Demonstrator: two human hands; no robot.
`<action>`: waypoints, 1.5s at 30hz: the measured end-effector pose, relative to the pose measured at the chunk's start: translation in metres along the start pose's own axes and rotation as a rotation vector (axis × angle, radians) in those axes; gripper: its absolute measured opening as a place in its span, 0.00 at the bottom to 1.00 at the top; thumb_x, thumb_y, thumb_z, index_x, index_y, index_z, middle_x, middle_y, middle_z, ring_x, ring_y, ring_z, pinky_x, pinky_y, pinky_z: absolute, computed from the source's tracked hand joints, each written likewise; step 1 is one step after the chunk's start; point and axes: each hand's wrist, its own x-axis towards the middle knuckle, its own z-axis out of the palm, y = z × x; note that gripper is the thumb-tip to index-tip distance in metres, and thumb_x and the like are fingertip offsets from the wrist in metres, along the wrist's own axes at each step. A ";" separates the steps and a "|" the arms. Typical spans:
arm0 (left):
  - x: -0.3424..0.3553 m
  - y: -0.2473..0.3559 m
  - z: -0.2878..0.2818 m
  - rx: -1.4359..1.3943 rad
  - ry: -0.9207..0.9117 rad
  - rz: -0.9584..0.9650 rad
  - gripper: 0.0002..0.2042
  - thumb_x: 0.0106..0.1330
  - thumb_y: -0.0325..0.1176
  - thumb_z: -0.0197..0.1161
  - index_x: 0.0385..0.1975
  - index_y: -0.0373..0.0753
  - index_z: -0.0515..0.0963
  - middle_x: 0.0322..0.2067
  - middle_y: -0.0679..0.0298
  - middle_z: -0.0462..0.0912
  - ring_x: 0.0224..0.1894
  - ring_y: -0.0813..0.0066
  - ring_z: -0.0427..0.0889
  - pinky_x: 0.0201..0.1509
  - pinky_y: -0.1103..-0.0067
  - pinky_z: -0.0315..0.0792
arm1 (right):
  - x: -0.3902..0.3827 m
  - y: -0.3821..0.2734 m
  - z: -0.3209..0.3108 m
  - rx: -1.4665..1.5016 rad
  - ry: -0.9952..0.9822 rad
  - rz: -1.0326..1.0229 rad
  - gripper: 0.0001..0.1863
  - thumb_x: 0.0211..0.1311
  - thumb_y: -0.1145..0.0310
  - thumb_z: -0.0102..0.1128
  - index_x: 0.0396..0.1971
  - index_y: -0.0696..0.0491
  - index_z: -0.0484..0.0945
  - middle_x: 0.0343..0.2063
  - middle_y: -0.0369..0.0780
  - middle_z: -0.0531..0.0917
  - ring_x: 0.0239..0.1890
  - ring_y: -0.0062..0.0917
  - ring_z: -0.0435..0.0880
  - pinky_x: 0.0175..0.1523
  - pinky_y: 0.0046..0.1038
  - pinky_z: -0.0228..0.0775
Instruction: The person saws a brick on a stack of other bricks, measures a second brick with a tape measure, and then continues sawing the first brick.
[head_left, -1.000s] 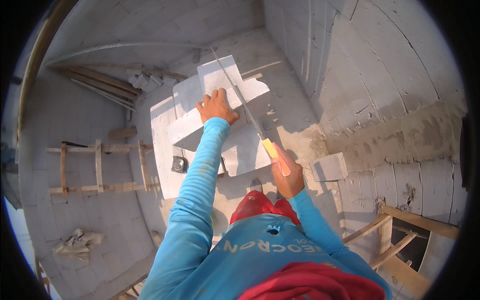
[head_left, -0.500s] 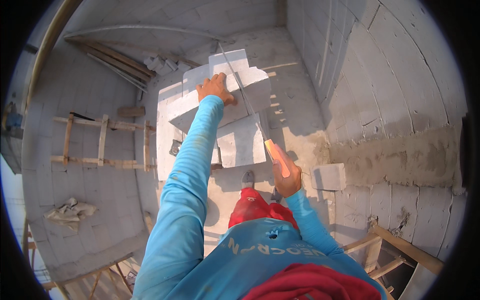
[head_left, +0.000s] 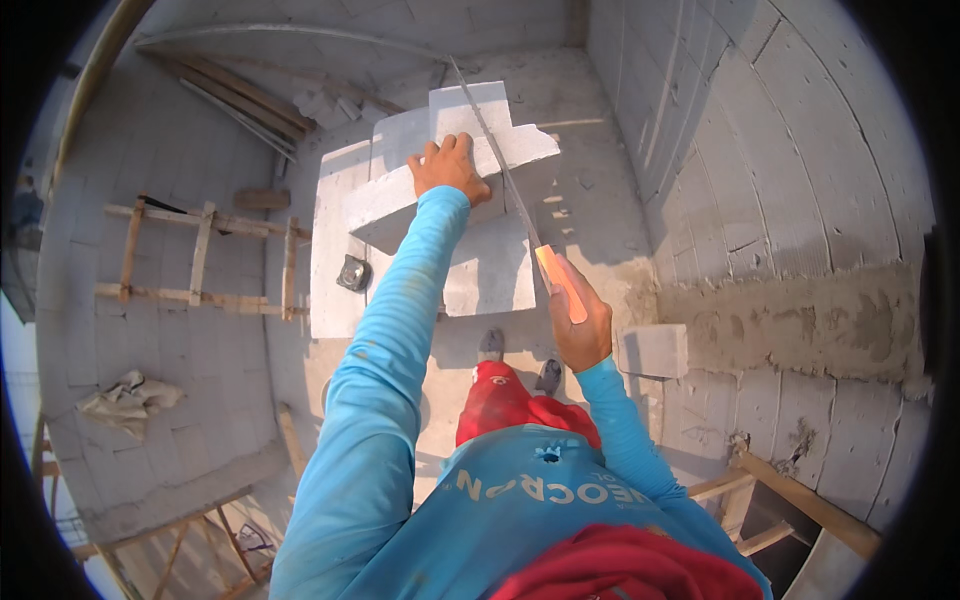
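My right hand (head_left: 582, 318) is wrapped round the orange handle of a hand saw (head_left: 508, 178). Its long thin blade slants up and to the left across a pale concrete block (head_left: 390, 208), close to the block's right end. On top of that block my left hand (head_left: 447, 170) presses down with fingers spread, just left of the blade. More white blocks (head_left: 490, 275) lie beneath and around it as a stack. How deep the blade sits in the block I cannot tell. A small dark tape measure or similar thing (head_left: 353, 272) rests on the stack's left side.
A grey block wall (head_left: 770, 150) rises on the right, with a single block (head_left: 652, 351) at its foot. A wooden ladder-like frame (head_left: 200, 255) and wooden planks (head_left: 240, 98) are on the left. A crumpled cloth (head_left: 130, 402) lies lower left.
My right hand and the saw have moved slightly up and to the right in view. The stack has also shifted a little in the picture. My left hand keeps its place on the block.
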 end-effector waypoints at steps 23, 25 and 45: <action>-0.002 -0.001 -0.003 -0.002 -0.008 -0.051 0.40 0.46 0.45 0.82 0.64 0.50 0.73 0.62 0.68 0.79 0.68 0.62 0.73 0.75 0.53 0.61 | -0.105 -0.003 -0.049 0.027 -0.056 0.103 0.24 0.71 0.72 0.56 0.65 0.61 0.75 0.53 0.54 0.86 0.49 0.40 0.91 0.52 0.36 0.82; -0.004 -0.001 -0.003 0.003 0.000 -0.063 0.39 0.47 0.44 0.81 0.64 0.50 0.74 0.61 0.68 0.79 0.68 0.62 0.73 0.75 0.53 0.60 | -0.057 0.004 -0.022 0.036 -0.028 0.049 0.24 0.71 0.70 0.57 0.65 0.60 0.75 0.52 0.54 0.86 0.49 0.42 0.90 0.52 0.36 0.82; 0.035 -0.013 0.002 -0.002 -0.026 -0.002 0.49 0.42 0.48 0.85 0.70 0.52 0.70 0.70 0.66 0.74 0.72 0.58 0.70 0.77 0.50 0.58 | 0.022 0.009 0.019 0.131 -0.036 0.057 0.23 0.72 0.70 0.57 0.64 0.59 0.75 0.46 0.55 0.87 0.40 0.46 0.90 0.47 0.36 0.82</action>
